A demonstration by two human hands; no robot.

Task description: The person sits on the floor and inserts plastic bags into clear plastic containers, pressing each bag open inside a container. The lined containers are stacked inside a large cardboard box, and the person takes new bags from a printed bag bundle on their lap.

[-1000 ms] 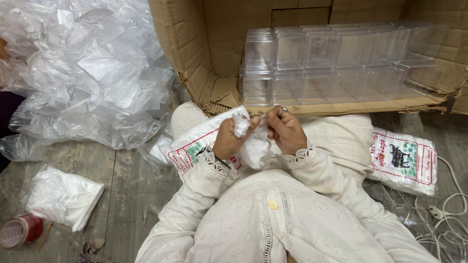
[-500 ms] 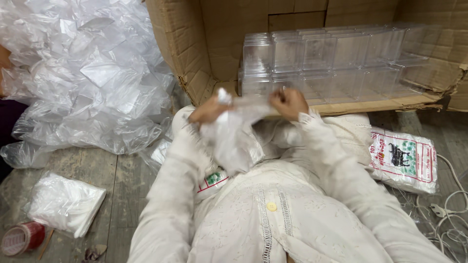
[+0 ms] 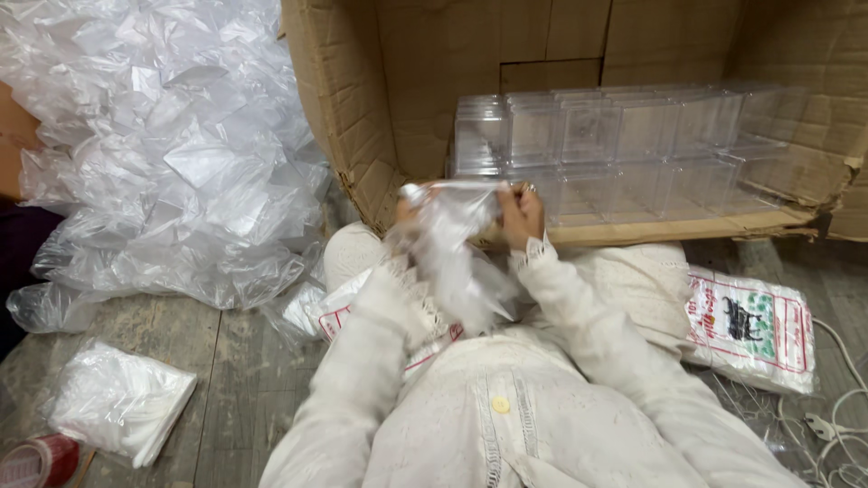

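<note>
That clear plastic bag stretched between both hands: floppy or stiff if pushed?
The clear plastic bag sags and crumples below the left hand and right hand, so it is probably floppy and light. Its glossy film looks slippery.

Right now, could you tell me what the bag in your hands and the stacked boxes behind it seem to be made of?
The bag, held up by the left hand and right hand, looks like thin clear plastic film: glossy, crinkled, see-through. The stacked boxes seem rigid clear plastic: straight edges, sharp corners. The carton holding them looks like matte brown corrugated cardboard.
</note>
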